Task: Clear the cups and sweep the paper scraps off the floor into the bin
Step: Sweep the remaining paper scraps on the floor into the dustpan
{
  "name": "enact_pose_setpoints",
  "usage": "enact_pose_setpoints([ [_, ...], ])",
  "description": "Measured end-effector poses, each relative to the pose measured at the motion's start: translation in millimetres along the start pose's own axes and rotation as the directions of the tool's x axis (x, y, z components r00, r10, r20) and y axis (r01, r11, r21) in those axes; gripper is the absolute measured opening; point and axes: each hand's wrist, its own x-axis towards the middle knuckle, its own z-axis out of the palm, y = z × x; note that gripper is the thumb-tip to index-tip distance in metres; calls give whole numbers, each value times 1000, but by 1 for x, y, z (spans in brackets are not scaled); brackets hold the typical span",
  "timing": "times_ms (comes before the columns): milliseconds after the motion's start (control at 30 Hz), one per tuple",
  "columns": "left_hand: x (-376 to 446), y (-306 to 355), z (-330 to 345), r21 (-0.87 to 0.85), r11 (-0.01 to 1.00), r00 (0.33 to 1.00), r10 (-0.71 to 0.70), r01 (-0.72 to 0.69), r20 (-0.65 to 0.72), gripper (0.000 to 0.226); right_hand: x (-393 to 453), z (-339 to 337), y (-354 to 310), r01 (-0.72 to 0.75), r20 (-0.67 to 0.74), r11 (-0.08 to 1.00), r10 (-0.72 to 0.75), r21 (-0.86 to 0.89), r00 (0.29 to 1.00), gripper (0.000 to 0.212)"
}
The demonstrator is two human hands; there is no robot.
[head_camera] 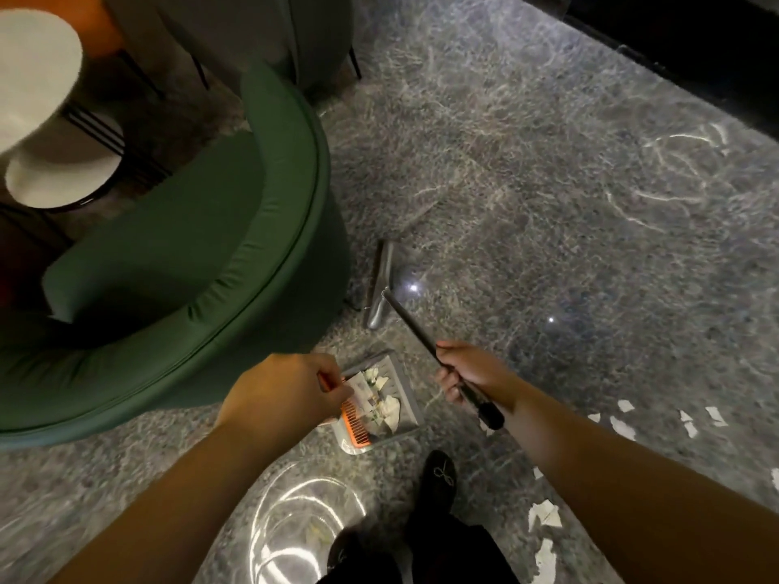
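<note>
A grey dustpan (pixel 404 408) with an orange comb edge hangs low over the floor, holding several white paper scraps (pixel 385 404). My left hand (pixel 286 392) grips its thin orange handle from above. My right hand (pixel 472 375) grips the black handle of a broom (pixel 415 330), whose grey head (pixel 381 284) rests on the floor beside the green chair. More paper scraps (pixel 624 427) lie scattered on the floor at the right, under and beyond my right forearm. No cups are in view.
A round green armchair (pixel 177 263) fills the left. Behind it stand white round side tables (pixel 63 179) and a grey chair (pixel 261 31). A clear-lined bin (pixel 295 533) sits at the bottom centre by my black shoes (pixel 440 478). The grey marble floor stretches right.
</note>
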Motion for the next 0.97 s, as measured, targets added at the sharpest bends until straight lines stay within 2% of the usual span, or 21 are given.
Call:
enact_pose_setpoints([
  [200,14,5,-7,29,1000,999,-11,12,-31,26,35,13,-18,9,60,999,-7,-33,998,32],
  [300,20,7,-11,27,1000,999,-13,14,-36,24,46,10,-17,-45,79,999,43,25,996,30],
  [433,28,10,-13,16,999,998,-29,30,-57,25,42,-1,-7,-47,74,997,42,64,996,32],
  [667,46,9,-18,-62,998,998,-23,19,-66,25,14,-37,37,-25,-88,979,43,200,995,25],
  [800,47,5,-21,-82,997,999,2,-6,-48,23,-11,-56,79,78,-237,970,-21,232,971,29],
  [967,39,1,-19,-99,993,997,58,-64,-58,24,-48,-51,136,171,-277,854,-34,491,960,28],
])
